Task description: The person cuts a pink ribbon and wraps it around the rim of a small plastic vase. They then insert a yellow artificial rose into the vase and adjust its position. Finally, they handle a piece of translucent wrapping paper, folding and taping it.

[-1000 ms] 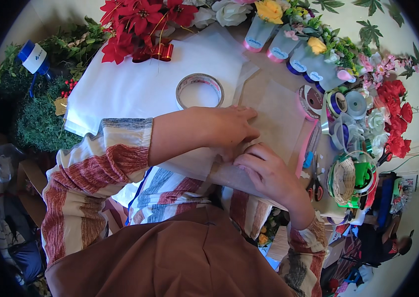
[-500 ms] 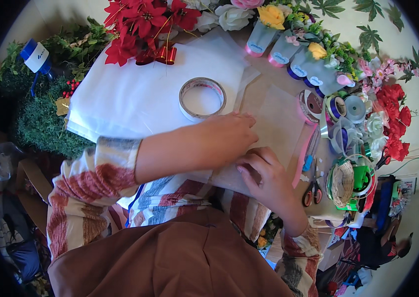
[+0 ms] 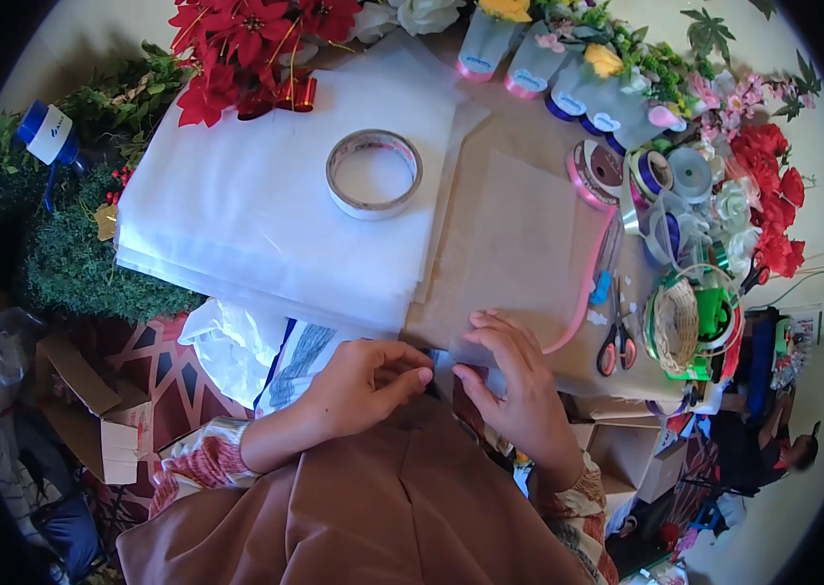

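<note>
My left hand [image 3: 365, 387] is in front of the table's near edge, its fingers curled toward the thumb. Whatever may be in this pinch is too small to make out. Facing it, my right hand [image 3: 511, 390] has its thumb and fingers apart, near the lower edge of a translucent sheet [image 3: 519, 234] on the brown table. A pink ribbon [image 3: 582, 307] curves along that sheet's right side. Farther off, a large roll of tape [image 3: 373, 207] lies on a stack of white translucent sheets [image 3: 256, 195].
Ribbon spools [image 3: 595, 174], scissors [image 3: 616, 349] and a wicker basket [image 3: 677, 327] line the right side. Flowers in translucent wraps [image 3: 538, 68] stand at the back. Red poinsettias [image 3: 256, 39] sit far left, and a blue-capped bottle [image 3: 49, 132] rests among greenery. Another person [image 3: 767, 453] is at far right.
My left hand has drawn back from the sheet, down and left to the near edge. My right hand has shifted slightly down, and its fingers have spread. The view has shifted, too.
</note>
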The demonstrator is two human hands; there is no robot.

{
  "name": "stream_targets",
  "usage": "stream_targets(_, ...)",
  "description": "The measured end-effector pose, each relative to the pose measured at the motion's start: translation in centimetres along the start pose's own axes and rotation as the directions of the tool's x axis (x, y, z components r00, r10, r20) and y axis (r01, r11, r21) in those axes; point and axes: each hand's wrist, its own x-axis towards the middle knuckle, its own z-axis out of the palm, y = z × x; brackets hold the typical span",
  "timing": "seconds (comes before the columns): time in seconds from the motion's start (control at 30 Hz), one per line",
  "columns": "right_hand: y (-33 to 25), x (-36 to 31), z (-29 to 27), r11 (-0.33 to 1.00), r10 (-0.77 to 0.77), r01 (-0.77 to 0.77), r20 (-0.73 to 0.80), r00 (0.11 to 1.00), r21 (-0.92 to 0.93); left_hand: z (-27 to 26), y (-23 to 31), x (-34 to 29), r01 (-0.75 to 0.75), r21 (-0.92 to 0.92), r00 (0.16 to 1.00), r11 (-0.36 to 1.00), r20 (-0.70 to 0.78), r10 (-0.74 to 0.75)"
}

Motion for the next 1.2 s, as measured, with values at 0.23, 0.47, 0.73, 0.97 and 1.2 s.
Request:
stream_targets(0.23, 0.0, -1.0, 0.7, 0.996, 0.018, -0.009, -0.103, 0.994, 0.089, 1.8, -2.9, 1.6, 0.039, -0.502, 0.997, 0.864, 0.073, -0.003)
stream_targets(0.47, 0.2, -1.4, 1.1, 0.993, 0.012, 0.004, -0.13, 0.991, 0.116, 2.6, -3.4, 1.8, -0.044, -0.497, 0.999, 0.867, -0.003, 0.05)
stream_targets(0.73, -0.7, -2.0, 0.6, 0.991, 0.072, -0.047, -0.199, 0.977, 0.125, 3.1, -3.2, 1.2, -0.295, -0.177, 0.955, 0.939, -0.091, 0.283)
stream_targets(0.97, -0.9, -2.2, -0.2, 0.942, 0.221, -0.163, -0.178, 0.959, 0.293, 2.6, -1.6, 1.9, -0.59, 0.245, 0.79, 0.769, -0.021, 0.613)
stream_targets(1.2, -0.9, -2.2, -0.8, 0.904, 0.301, -0.247, -0.109, 0.947, 0.35, 3.1, -1.0, 1.8, -0.624, 0.379, 0.746, 0.683, 0.029, 0.666)
